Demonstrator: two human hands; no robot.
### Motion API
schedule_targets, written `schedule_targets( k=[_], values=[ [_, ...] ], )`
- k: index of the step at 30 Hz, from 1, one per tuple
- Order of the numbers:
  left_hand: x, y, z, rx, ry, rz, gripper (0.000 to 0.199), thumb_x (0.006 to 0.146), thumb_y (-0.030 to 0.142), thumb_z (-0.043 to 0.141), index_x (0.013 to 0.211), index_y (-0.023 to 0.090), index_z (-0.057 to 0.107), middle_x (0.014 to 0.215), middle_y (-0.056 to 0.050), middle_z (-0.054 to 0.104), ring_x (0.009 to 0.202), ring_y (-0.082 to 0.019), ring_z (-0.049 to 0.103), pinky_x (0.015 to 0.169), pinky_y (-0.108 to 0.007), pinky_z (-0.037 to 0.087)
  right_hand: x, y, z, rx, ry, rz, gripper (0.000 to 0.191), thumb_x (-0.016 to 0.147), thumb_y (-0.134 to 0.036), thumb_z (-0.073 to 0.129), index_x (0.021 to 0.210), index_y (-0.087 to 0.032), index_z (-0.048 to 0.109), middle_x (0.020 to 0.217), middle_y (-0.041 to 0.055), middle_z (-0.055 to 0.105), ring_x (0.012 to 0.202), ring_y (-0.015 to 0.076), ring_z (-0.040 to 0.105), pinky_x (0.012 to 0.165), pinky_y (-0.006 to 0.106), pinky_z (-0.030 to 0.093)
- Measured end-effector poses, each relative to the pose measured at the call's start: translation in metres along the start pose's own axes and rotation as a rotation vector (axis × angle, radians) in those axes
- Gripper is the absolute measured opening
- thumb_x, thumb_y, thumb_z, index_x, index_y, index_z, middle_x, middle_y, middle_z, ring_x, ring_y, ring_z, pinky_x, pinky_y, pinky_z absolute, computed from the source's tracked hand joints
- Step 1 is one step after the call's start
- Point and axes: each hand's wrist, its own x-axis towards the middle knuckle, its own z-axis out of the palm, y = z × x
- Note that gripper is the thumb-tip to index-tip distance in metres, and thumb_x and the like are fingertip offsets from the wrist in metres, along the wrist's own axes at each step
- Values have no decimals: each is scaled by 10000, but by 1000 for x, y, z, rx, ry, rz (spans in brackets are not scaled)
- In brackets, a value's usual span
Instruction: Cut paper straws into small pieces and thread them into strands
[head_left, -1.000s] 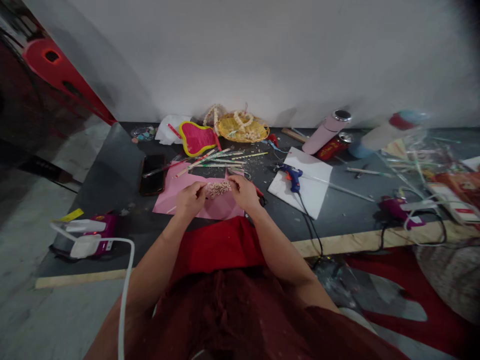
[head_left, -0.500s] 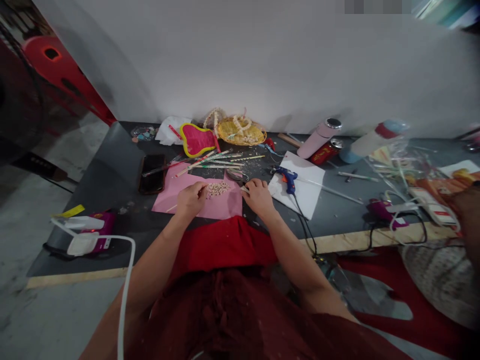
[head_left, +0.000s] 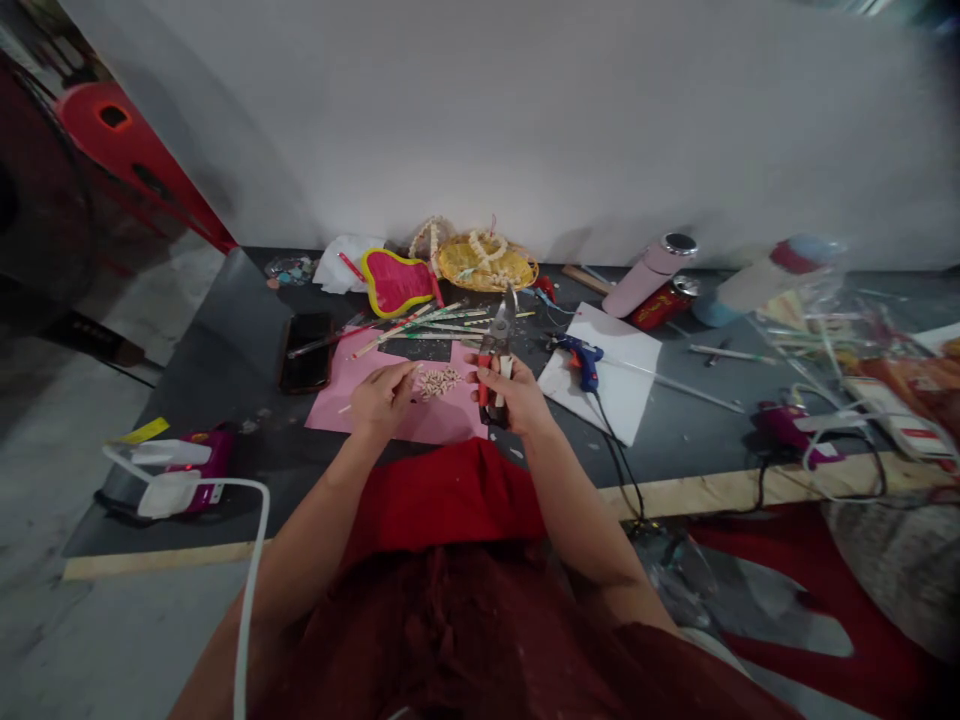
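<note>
My right hand point(head_left: 520, 396) is wrapped around a pair of pruning shears point(head_left: 500, 325) with red handles, their metal blades pointing away from me. Something pale point(head_left: 506, 367) shows along the shears in the same grip; what it is I cannot tell. Left of it, my left hand point(head_left: 381, 398) is closed in a pinch on a small pale piece point(head_left: 417, 369) at its fingertips. Between the hands a pile of small pale pieces point(head_left: 439, 382) lies on a pink sheet point(head_left: 337, 385). Behind the pile are several patterned thin sticks point(head_left: 427, 325).
A phone point(head_left: 307, 350) lies left of the pink sheet. A blue glue gun point(head_left: 586, 362) rests on white paper point(head_left: 626, 330) at the right. Farther back stand a yellow basket point(head_left: 457, 270), a pink bottle point(head_left: 651, 275) and a red can point(head_left: 666, 303). A white cable point(head_left: 259, 540) crosses the left front.
My right hand has picked up the shears from the table and raised them upright beside the pile. My left hand stays in its pinch near the pile. The view has shifted slightly.
</note>
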Motion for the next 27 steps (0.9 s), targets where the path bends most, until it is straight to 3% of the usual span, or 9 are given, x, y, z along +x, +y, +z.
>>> schedule_targets(
  k=[5,7,11,13,15,20,27],
  values=[
    [2,4,-6,-48,8,-52,260,925,357,538,1017,191,716,927,-57,761,856,-167,709,797,-267,540,-5,6,1,170,-160,-15,320,715,-336,792,880,-255,531,1235,-4,627,895,147,656,707,333,590],
    [2,6,-7,-69,-1,-70,256,929,348,534,1021,190,712,922,-55,760,851,-160,707,791,-261,540,-6,6,-1,204,-187,-27,291,736,-322,779,870,-257,528,1229,-16,623,909,147,651,740,358,590],
    [1,8,-7,-75,-25,-77,247,923,343,543,1019,189,712,910,-54,759,843,-159,704,769,-260,540,-2,12,-4,171,-108,-42,281,702,-279,807,810,-236,551,874,-49,655,718,93,625,757,305,571],
    [0,9,-7,-70,-39,-71,248,918,344,550,1011,182,713,899,-57,760,836,-162,705,764,-263,542,1,17,-5,142,-63,-31,291,698,-302,810,800,-236,546,676,-83,591,553,64,559,680,255,552],
    [0,10,-6,-65,-54,-45,246,914,341,556,1003,177,716,906,-62,762,837,-167,708,770,-267,545,4,19,-6,149,-11,-23,321,702,-362,801,810,-246,522,604,-99,549,483,61,519,589,228,521],
    [-3,20,-3,-72,-172,145,216,912,296,549,975,197,730,925,-62,767,830,-170,717,758,-275,563,7,21,-6,221,77,15,371,734,-478,739,907,-279,478,749,-69,618,604,95,601,528,213,486],
    [-15,40,5,-92,-345,466,227,896,187,530,1012,255,713,1145,-28,725,1049,-170,684,910,-338,562,9,33,7,237,48,-40,420,684,-442,755,946,-285,466,1134,-41,630,815,113,633,736,284,553]
  ],
)
